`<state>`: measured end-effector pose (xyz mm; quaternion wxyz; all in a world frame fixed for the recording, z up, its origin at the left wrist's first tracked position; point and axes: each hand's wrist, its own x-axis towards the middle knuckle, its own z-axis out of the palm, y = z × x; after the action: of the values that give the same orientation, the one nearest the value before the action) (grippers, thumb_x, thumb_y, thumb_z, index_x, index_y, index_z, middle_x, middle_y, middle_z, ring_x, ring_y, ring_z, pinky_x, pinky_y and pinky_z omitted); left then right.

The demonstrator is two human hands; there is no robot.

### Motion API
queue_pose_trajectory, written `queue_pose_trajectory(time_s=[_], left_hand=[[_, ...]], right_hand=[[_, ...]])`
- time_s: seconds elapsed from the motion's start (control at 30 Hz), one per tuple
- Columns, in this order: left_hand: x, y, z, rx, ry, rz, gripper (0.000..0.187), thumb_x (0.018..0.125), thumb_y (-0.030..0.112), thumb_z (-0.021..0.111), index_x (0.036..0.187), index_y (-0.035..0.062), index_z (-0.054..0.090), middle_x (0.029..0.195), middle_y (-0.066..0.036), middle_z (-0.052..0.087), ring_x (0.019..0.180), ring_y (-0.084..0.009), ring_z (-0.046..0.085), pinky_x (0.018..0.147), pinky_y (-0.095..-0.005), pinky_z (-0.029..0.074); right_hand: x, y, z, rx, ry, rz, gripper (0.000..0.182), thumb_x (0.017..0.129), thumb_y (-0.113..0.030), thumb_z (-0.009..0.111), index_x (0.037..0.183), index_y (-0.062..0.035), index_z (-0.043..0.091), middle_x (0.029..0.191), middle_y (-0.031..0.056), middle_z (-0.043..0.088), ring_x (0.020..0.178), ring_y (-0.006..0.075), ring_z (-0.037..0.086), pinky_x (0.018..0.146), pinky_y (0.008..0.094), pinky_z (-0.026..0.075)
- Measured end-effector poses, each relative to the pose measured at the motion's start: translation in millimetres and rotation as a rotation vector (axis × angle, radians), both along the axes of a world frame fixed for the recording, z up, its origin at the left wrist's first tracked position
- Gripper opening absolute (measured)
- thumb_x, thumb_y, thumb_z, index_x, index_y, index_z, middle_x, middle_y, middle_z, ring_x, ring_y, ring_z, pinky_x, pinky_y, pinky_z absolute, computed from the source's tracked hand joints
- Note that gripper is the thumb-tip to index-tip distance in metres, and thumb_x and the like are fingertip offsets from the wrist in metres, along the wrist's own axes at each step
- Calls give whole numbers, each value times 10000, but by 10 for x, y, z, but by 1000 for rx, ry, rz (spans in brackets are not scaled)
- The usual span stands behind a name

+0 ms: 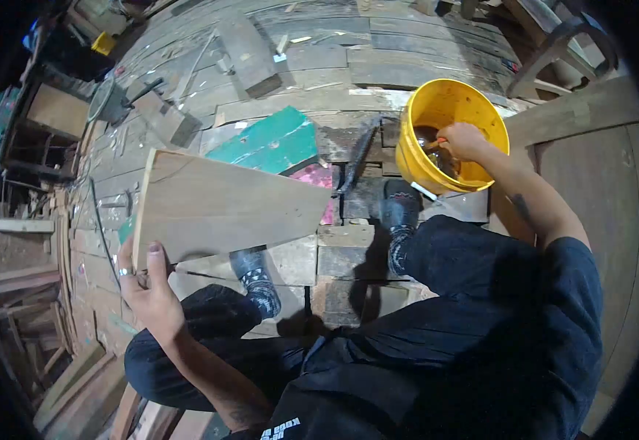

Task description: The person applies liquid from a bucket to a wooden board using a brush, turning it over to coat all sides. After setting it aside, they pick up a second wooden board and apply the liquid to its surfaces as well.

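A flat, tapering wooden board (231,202) is raised above the floor at left centre. My left hand (151,290) grips its lower left corner, thumb on the face and fingers behind. On the right, my right hand (462,141) reaches into a yellow bucket (416,165), closed around an orange handle (434,144). The far end of that handle goes down into the bucket, where dark contents show; the tool's head cannot be made out.
A green-painted board (275,139) lies beyond the held board, near a pink piece (318,176). Wood blocks (165,117) and a grey bucket (108,101) stand at upper left. Timber (89,389) is stacked at lower left. A wooden panel (587,191) stands at right.
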<state>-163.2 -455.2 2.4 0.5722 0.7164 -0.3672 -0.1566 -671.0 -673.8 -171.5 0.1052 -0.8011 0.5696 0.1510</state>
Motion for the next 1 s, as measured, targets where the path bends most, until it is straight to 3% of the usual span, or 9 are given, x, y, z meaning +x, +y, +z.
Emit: queue_pose_trajectory(time_s=[0.2,0.27,0.33,0.4,0.7,0.73,0.87,0.93,1.0], left_hand=[[99,210,402,371,-156,-285,420,944,150,625,1288,-62,509,968,-132,658,905,-140,618,794,-281,503],[243,281,247,421,-535,-244,526,976,340,560,1287,-82,509,935,-145,647,859,-168,612,773,-317,492],[166,271,222,359,-188,-171,533,972,363,552,1289,-65,529,884,-114,631,793,-158,587,725,-298,473],[245,296,150,357,-156,-131,520,971,360,554,1289,-52,538,861,-101,622,777,-148,577,707,-288,460],[416,445,30,2,-6,58,506,950,295,605,1275,-85,528,849,-76,637,798,-126,610,734,-252,482],[424,448,30,-3,-2,66,506,950,295,605,1275,-85,528,849,-76,637,798,-126,610,734,-252,482],[466,399,-134,24,135,69,435,977,208,555,1311,-56,465,947,-115,640,769,-138,630,598,-257,497],[261,259,-190,9,228,-54,510,954,286,588,1315,-52,460,982,-113,611,892,-148,589,805,-274,465],[120,206,-292,84,190,-59,446,955,247,591,1275,-35,461,1016,-125,617,906,-158,588,798,-274,457]], right_hand=[[44,63,-60,28,133,79,211,886,-286,600,953,-106,688,932,171,698,888,360,676,766,476,538],[50,34,-147,17,245,116,194,887,-235,579,937,-74,675,949,179,696,902,352,681,761,472,544],[55,-15,-135,7,295,154,195,881,-222,574,946,-68,674,961,185,695,904,358,681,769,477,542],[19,-77,-48,-6,363,182,198,875,-209,569,955,-62,673,973,191,694,906,365,680,777,483,540],[-277,-585,771,-69,-52,-246,334,821,-231,599,935,75,668,861,234,697,841,344,699,758,427,546],[-191,-544,1011,-19,-177,-375,330,810,-215,609,887,103,649,707,211,664,680,293,691,635,395,545],[-318,-646,1470,-53,-453,-428,263,845,-201,586,810,51,653,579,82,592,501,162,594,452,292,438],[-238,-627,1704,-113,-554,-448,240,880,-233,580,851,-5,650,655,20,586,550,99,574,506,261,429],[-532,-946,1567,-265,-752,-338,238,917,-262,587,910,-31,641,752,7,613,600,79,585,539,244,437]])
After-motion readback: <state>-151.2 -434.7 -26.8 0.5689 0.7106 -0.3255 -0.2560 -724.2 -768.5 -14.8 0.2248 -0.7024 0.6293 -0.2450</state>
